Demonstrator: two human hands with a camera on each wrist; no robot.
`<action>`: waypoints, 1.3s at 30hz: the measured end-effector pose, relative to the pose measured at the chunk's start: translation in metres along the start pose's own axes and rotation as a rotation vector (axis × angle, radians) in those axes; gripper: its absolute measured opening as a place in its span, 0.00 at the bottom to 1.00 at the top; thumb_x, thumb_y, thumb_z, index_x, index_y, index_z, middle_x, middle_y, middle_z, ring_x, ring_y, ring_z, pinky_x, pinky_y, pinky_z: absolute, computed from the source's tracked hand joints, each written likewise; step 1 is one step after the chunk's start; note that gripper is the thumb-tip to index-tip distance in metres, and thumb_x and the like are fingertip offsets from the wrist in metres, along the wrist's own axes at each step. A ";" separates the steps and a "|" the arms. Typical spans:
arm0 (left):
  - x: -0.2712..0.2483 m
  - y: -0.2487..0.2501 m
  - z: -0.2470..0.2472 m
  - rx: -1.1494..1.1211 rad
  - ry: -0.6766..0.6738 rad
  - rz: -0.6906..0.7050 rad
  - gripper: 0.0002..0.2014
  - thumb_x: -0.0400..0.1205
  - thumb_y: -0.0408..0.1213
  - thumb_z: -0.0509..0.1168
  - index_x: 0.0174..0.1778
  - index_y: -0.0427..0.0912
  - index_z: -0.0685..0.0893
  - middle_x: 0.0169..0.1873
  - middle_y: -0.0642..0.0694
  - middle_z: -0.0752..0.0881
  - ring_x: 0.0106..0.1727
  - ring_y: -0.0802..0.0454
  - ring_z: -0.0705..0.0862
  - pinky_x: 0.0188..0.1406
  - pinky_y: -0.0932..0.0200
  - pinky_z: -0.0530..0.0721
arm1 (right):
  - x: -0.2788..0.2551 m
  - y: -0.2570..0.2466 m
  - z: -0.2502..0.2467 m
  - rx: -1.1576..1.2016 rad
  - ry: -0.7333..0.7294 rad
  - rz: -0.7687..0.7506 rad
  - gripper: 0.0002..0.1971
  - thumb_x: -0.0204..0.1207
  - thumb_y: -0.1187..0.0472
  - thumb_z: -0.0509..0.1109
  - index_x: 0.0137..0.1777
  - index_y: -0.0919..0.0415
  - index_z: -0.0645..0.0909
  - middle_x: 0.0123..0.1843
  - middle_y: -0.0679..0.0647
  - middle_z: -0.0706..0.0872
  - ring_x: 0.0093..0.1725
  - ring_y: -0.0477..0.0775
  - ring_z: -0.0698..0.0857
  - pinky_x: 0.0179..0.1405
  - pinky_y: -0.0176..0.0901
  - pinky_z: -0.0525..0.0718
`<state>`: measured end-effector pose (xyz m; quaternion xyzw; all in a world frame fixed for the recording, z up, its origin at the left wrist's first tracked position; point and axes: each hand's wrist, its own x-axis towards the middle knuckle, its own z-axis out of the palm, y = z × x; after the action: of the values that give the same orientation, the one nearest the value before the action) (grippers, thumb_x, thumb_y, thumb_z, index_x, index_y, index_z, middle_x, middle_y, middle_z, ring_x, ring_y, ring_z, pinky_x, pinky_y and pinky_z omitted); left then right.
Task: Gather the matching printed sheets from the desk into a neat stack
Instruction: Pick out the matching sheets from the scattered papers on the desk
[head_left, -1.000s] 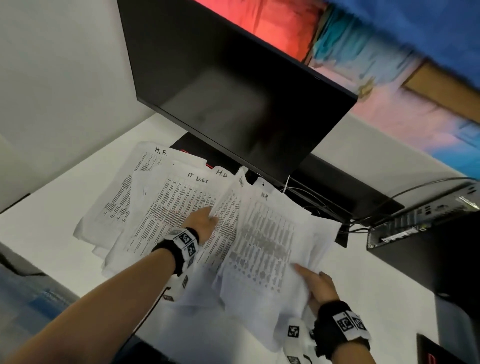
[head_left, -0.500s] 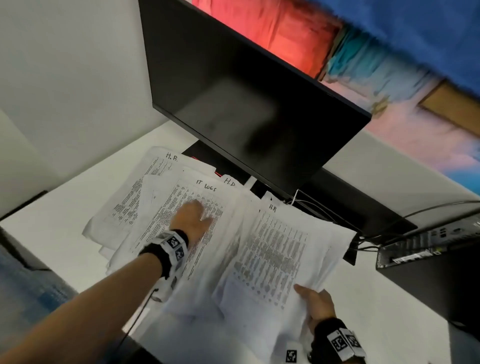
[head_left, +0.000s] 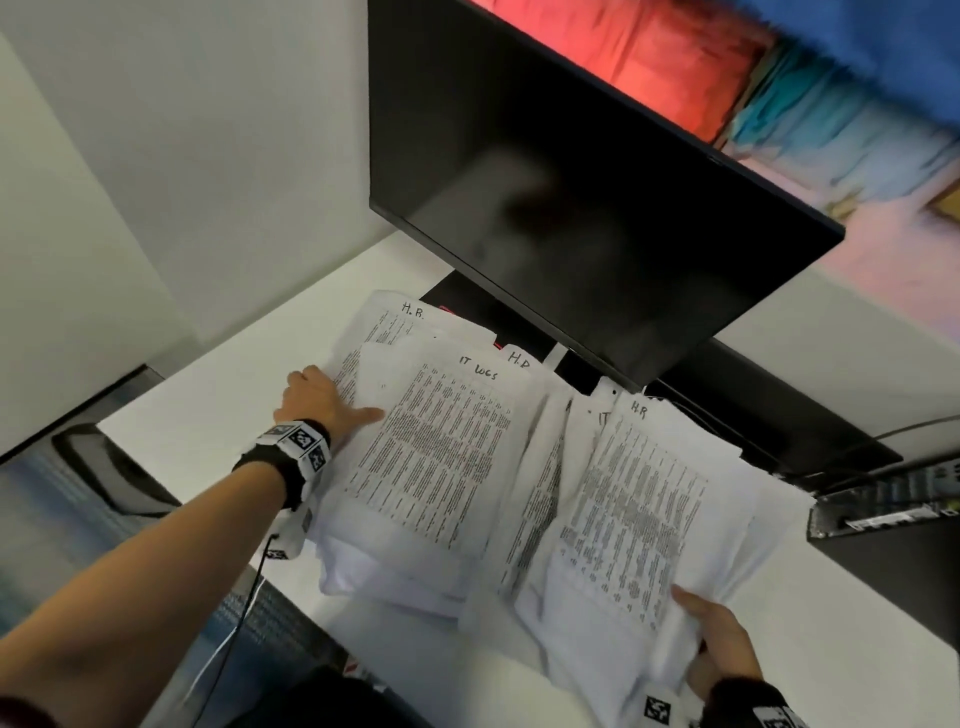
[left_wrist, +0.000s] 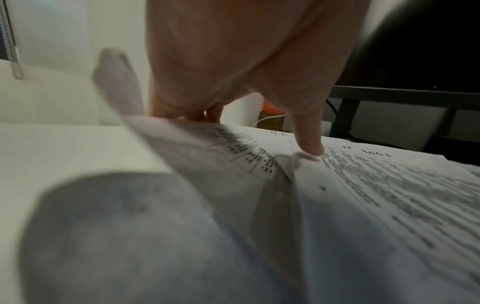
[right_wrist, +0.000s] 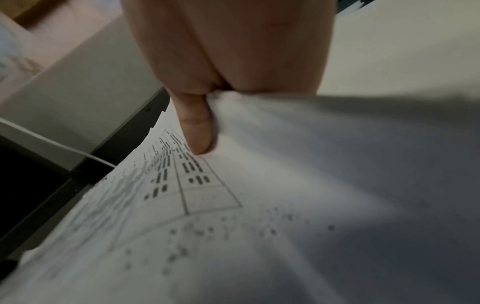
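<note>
Printed sheets lie in two overlapping piles on the white desk (head_left: 208, 441). The left pile has a sheet marked IT LOGS (head_left: 436, 447) on top and sheets marked H.R. (head_left: 395, 322) under it. My left hand (head_left: 322, 400) sits at that pile's left edge. Its thumb (left_wrist: 309, 144) presses on the IT LOGS sheet (left_wrist: 389, 185), and its fingers curl behind a raised sheet printed with a table (left_wrist: 197, 156). My right hand (head_left: 717, 639) grips the near right corner of the right sheaf, whose top sheet is marked H.R. (head_left: 639, 504), thumb (right_wrist: 197, 127) on top.
A dark monitor (head_left: 597, 208) hangs over the far ends of the sheets, with its black base (head_left: 467, 301) and cables behind. A black box with ports (head_left: 883, 509) stands at the right. A chair armrest (head_left: 104, 467) is off the desk's left edge.
My left hand has slid left from the middle of the IT LOGS sheet to its left edge. The right hand keeps its hold, and the two piles now lie further apart.
</note>
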<state>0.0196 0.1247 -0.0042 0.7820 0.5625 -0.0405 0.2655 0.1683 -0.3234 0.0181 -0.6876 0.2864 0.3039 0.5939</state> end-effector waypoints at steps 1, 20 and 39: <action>-0.001 0.002 0.003 -0.037 -0.047 0.015 0.53 0.63 0.61 0.81 0.74 0.31 0.67 0.67 0.32 0.78 0.66 0.33 0.82 0.62 0.39 0.84 | 0.004 0.004 -0.002 0.024 0.013 0.007 0.20 0.78 0.68 0.70 0.69 0.74 0.80 0.54 0.64 0.92 0.57 0.67 0.88 0.67 0.58 0.78; -0.068 0.075 0.057 -0.038 -0.336 0.269 0.35 0.75 0.48 0.76 0.75 0.37 0.74 0.72 0.38 0.79 0.69 0.39 0.80 0.67 0.48 0.80 | -0.026 0.002 -0.032 -0.339 0.382 -0.257 0.17 0.66 0.63 0.70 0.55 0.69 0.83 0.50 0.67 0.90 0.50 0.70 0.89 0.55 0.64 0.87; -0.100 0.090 0.082 -0.330 -0.368 0.089 0.36 0.79 0.54 0.71 0.75 0.31 0.75 0.72 0.34 0.81 0.70 0.35 0.82 0.67 0.48 0.82 | -0.044 -0.013 -0.008 -0.065 0.024 -0.207 0.04 0.78 0.73 0.70 0.51 0.67 0.82 0.38 0.64 0.91 0.36 0.64 0.90 0.33 0.50 0.86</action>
<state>0.0838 -0.0188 -0.0047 0.7316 0.4686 -0.0781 0.4889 0.1498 -0.3281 0.0610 -0.7361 0.2110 0.2420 0.5959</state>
